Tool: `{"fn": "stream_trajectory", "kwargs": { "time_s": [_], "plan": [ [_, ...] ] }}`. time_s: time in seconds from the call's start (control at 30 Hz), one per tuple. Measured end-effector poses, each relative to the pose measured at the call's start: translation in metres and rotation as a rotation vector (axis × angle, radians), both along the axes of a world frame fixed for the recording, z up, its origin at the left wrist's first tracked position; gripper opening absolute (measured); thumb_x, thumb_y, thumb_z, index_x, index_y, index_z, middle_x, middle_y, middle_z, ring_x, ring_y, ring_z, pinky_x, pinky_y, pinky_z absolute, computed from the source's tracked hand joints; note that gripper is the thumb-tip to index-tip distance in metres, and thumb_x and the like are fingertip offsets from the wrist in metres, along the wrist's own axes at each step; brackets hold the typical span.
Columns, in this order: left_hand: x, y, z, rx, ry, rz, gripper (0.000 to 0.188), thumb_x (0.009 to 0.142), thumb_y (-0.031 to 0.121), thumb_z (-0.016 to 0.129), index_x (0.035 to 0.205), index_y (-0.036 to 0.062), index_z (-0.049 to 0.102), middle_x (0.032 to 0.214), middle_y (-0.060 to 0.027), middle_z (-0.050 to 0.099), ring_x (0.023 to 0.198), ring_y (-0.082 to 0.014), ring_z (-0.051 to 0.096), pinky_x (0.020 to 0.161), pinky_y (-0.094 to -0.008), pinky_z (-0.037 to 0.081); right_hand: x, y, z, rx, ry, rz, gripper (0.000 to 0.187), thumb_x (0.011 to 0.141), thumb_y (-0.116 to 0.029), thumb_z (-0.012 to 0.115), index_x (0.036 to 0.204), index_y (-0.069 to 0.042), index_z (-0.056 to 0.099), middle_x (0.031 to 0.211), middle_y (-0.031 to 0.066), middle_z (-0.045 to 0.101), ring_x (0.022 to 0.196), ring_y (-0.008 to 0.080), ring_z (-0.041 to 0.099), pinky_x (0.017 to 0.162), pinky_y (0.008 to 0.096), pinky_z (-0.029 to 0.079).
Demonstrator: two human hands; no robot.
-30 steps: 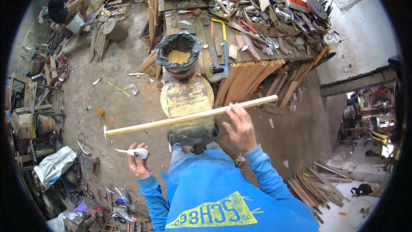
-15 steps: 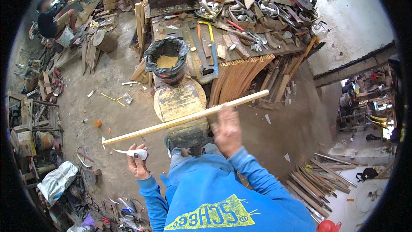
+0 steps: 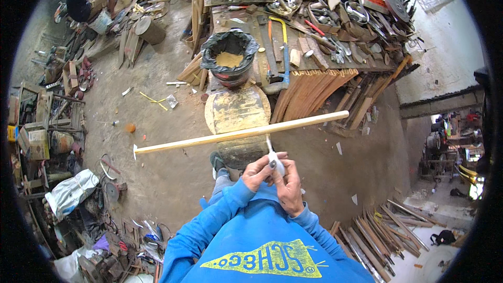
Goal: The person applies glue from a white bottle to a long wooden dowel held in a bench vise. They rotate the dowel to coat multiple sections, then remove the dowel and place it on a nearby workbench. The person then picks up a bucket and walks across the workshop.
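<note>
A small white squeeze bottle (image 3: 276, 163) with a thin pointed nozzle is between my two hands, its tip toward the stick. My left hand (image 3: 255, 173) pinches the bottle from the left side, fingers closed. From the right, my right hand (image 3: 289, 187) wraps round it with the thumb along its body. Just beyond my hands a long pale wooden stick (image 3: 230, 135) lies slantwise across a worn wooden block (image 3: 238, 112). A small white piece (image 3: 134, 152) sits at the stick's left end. The fingertips behind the bottle are partly hidden.
A black-lined bucket (image 3: 230, 76) holds sawdust beyond the block. A hacksaw (image 3: 285, 55) lies on the cluttered workbench (image 3: 340, 57), with curved wooden pieces (image 3: 306, 94) below it. Loose sticks (image 3: 372, 236) lie at the lower right. Another person (image 3: 86, 2) sits at the far left.
My left hand has brought the white bottle rightward from the stick's left end. My right hand has left the stick and come down onto the bottle. The view has shifted.
</note>
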State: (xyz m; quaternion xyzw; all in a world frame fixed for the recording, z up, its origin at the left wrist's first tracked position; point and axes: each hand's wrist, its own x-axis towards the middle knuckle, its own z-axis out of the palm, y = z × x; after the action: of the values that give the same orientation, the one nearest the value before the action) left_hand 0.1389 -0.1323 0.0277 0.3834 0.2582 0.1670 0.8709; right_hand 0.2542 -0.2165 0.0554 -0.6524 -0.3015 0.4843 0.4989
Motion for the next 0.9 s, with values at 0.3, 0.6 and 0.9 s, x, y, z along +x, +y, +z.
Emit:
{"fn": "stream_trajectory", "kwargs": {
  "time_s": [0.3,0.6,0.9],
  "plan": [
    [-0.030,-0.023,0.003,1.348,1.071,-0.192,0.076,0.083,0.026,0.065,0.143,-0.0034,0.030,0.153,-0.0224,0.022,0.142,-0.0389,0.020,0.116,-0.0488,0.020,0.005,0.007,-0.015,0.096,-0.613,-0.103,0.028,0.089,-0.018,0.063,0.108,-0.004,0.050,0.078,0.0164,0.066,0.066,0.0319,0.069,0.056,0.0394,0.053],
    [-0.030,-0.028,-0.001,1.279,1.076,-0.244,0.088,0.080,0.031,0.069,0.146,-0.0050,0.023,0.155,-0.0234,0.014,0.144,-0.0421,0.012,0.115,-0.0514,0.022,0.002,0.019,-0.019,0.193,-0.659,-0.005,0.028,0.084,-0.010,0.064,0.107,-0.002,0.050,0.080,0.0171,0.067,0.072,0.0269,0.070,0.060,0.0349,0.054],
    [-0.030,-0.029,-0.003,1.274,1.072,-0.235,0.089,0.079,0.031,0.069,0.146,-0.0055,0.022,0.155,-0.0240,0.013,0.144,-0.0427,0.012,0.114,-0.0506,0.025,0.006,0.019,-0.015,0.177,-0.672,0.047,0.027,0.083,-0.009,0.064,0.105,-0.002,0.050,0.078,0.0170,0.067,0.070,0.0240,0.070,0.058,0.0325,0.053]
  ]
}}
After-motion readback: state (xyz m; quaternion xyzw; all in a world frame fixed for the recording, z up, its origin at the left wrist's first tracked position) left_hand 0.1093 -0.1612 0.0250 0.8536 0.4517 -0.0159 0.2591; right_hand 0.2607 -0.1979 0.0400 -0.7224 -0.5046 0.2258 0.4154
